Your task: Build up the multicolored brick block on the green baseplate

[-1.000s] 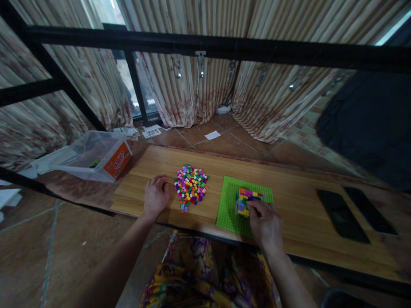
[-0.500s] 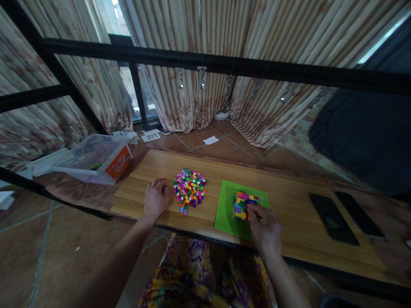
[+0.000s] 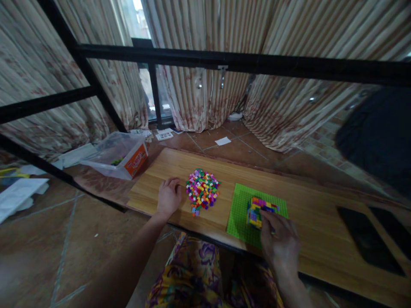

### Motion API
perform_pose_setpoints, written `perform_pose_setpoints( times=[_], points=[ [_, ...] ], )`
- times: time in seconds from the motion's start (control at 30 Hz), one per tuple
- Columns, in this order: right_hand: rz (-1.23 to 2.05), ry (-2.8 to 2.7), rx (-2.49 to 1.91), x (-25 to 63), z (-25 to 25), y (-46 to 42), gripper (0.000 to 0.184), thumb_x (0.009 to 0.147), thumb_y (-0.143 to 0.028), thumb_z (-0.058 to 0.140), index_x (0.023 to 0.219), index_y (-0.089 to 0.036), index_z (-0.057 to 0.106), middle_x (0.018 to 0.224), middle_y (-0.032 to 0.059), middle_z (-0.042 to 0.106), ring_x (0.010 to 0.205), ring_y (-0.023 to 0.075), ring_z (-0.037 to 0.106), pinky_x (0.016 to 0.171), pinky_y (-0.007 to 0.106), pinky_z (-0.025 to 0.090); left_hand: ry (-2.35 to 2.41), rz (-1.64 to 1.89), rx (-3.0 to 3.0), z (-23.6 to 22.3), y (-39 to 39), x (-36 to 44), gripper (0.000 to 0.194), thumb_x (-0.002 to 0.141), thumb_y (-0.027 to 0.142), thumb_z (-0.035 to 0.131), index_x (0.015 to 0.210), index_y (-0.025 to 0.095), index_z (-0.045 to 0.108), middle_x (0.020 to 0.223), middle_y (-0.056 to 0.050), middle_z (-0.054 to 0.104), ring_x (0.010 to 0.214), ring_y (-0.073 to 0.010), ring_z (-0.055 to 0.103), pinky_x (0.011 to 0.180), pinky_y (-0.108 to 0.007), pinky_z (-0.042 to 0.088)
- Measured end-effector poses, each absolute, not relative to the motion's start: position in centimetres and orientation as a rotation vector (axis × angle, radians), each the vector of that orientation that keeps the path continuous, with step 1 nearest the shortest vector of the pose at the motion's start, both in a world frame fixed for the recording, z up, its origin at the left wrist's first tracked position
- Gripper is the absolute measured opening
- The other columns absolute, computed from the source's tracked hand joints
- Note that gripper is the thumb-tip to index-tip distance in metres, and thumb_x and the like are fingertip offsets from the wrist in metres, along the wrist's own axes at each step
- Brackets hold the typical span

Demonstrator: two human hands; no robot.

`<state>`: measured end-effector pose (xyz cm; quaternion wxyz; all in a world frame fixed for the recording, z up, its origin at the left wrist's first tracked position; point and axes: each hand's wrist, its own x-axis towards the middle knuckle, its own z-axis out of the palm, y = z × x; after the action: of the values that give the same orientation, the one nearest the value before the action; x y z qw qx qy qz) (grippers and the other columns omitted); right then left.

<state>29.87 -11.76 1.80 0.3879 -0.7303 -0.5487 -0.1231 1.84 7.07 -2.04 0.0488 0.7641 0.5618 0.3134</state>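
One left hand [image 3: 169, 196], low over the wooden bench [image 3: 308, 214], just beside a pile of tiny blocks [image 3: 202, 191]. Fingers a bit curled, near the pile's side. Too small and dim to tell if anything is in them, or how wide or narrow the gap is.

One right hand [image 3: 281, 241] at the block stack [image 3: 257, 209], with thumb and finger down at its top, on the side close to the person. Fingers bent and near each other. Hard to tell if a loose block is pinched there.

Block stack on the green board [image 3: 236, 209], made of lots of colors: yellow, purple, blue, red, orange and green. Green board flat on the bench, with bumps all over, to the right of the pile. Pile in pink, white, green, red, yellow and more, with a few blocks poking out at the near end.

Two flat dark things, one [image 3: 369, 239] near the other [image 3: 396, 226], far to the right. Clear box [image 3: 109, 156] with an orange label off the left end, with some green stuff inside. White paper [image 3: 222, 141] on the floor [image 3: 250, 149] past the bench.
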Motion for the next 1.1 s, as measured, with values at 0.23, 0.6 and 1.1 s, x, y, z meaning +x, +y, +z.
perform_pose_setpoints(
  times=[0.23, 0.6, 1.1],
  points=[
    [0.076, -1.661, -1.645, 22.0, 1.5, -10.2, 0.023, 0.094, -0.022, 0.048, 0.099, -0.021, 0.070, 0.091, 0.0054, 0.070, 0.085, 0.0193, 0.061, 0.078, 0.033, 0.048, 1.731, 0.970, 2.294, -2.0, 6.8, 2.0, 0.023, 0.084, 0.016, 0.049, 0.098, 0.017, 0.067, 0.108, -0.009, 0.068, 0.101, -0.0244, 0.059, 0.096, -0.041, 0.047],
    [0.318, -1.856, -1.753, 17.0, -0.9, -5.9, 0.019, 0.088, -0.020, 0.058, 0.103, -0.023, 0.069, 0.098, 0.0052, 0.065, 0.093, 0.0222, 0.057, 0.083, 0.033, 0.044, 1.702, 1.027, 2.290, -2.2, 6.8, 2.0, 0.023, 0.085, 0.016, 0.049, 0.100, 0.016, 0.066, 0.109, -0.009, 0.068, 0.102, -0.0243, 0.059, 0.097, -0.040, 0.047],
    [0.207, -1.707, -1.769, 18.0, -0.2, -6.9, 0.023, 0.092, -0.016, 0.047, 0.099, -0.021, 0.068, 0.093, 0.0066, 0.066, 0.093, 0.0211, 0.058, 0.085, 0.032, 0.045, 1.689, 0.983, 2.336, -2.0, 7.4, 1.8, 0.026, 0.085, 0.022, 0.045, 0.098, 0.015, 0.067, 0.107, -0.012, 0.068, 0.104, -0.0277, 0.060, 0.096, -0.044, 0.046]
  ],
)
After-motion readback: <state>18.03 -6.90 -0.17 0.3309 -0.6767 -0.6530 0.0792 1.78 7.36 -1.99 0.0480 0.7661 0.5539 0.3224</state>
